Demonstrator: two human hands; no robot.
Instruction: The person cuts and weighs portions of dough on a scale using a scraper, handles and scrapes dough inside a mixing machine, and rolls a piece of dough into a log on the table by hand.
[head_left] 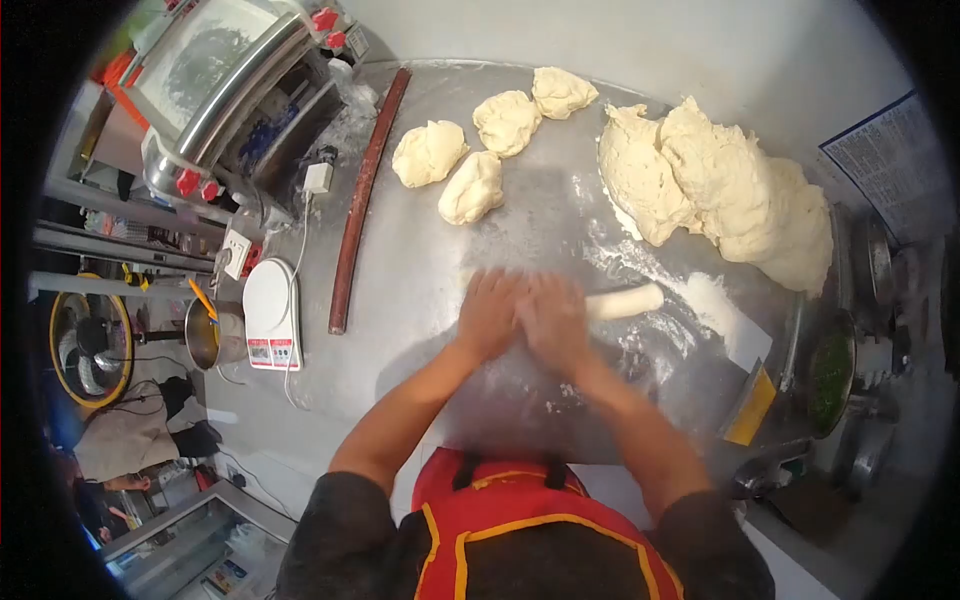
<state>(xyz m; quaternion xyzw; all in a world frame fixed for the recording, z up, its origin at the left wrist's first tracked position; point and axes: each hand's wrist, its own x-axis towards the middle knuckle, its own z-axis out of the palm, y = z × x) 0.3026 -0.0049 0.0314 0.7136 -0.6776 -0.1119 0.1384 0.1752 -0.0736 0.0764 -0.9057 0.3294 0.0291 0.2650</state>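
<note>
A short dough roll (625,302) lies on the metal worktop, its right end sticking out past my right hand (553,318). My right hand rests palm down over the roll, slightly blurred. Beside it, touching at the thumb side, my left hand (490,312) also lies palm down with fingers stretched forward. Whatever part of the roll runs beneath my hands is hidden. Loose flour (705,300) is scattered to the right of the roll. Farther back sit several rough dough lumps (471,188), and a large dough mass (725,185) spreads at the back right.
A long reddish rolling rod (368,205) lies left of my hands. Near the left edge stand a white kitchen scale (271,312) with its cable and a dough-rolling machine (225,90). At the right edge is a scraper with a yellow handle (750,408).
</note>
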